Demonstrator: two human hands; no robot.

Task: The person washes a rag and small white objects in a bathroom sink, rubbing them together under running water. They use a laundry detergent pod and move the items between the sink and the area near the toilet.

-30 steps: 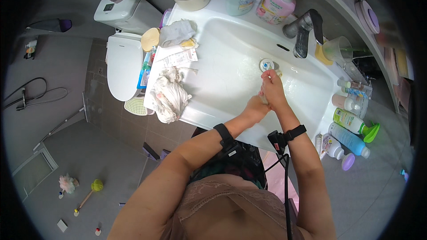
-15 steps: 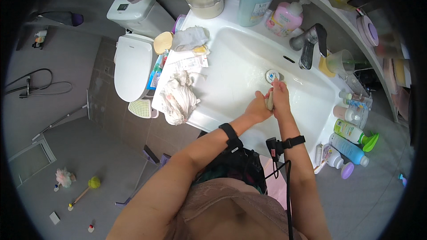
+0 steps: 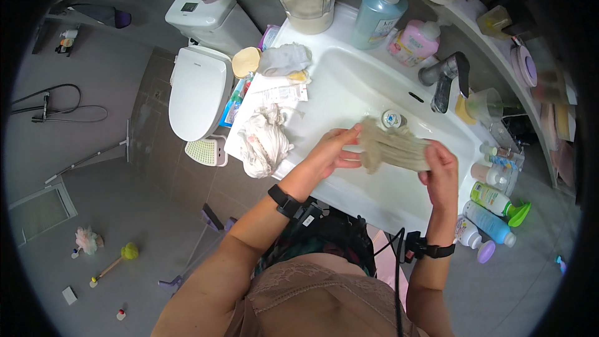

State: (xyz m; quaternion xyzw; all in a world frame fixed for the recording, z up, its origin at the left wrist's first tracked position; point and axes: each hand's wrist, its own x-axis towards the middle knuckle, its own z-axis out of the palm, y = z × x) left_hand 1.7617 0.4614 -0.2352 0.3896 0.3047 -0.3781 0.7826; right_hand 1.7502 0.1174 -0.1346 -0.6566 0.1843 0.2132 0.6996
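Over one sink [image 3: 340,81], one beige cloth [image 3: 398,150], right hand [image 3: 442,167] pinching it, left hand [image 3: 336,150] half-open alongside

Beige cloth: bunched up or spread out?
Partly spread: the cloth reaches from the left hand across to the right hand, with long creases running along it.

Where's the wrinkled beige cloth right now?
In the head view, right of centre: the wrinkled beige cloth is between the left hand and right hand, over the white rectangular sink.
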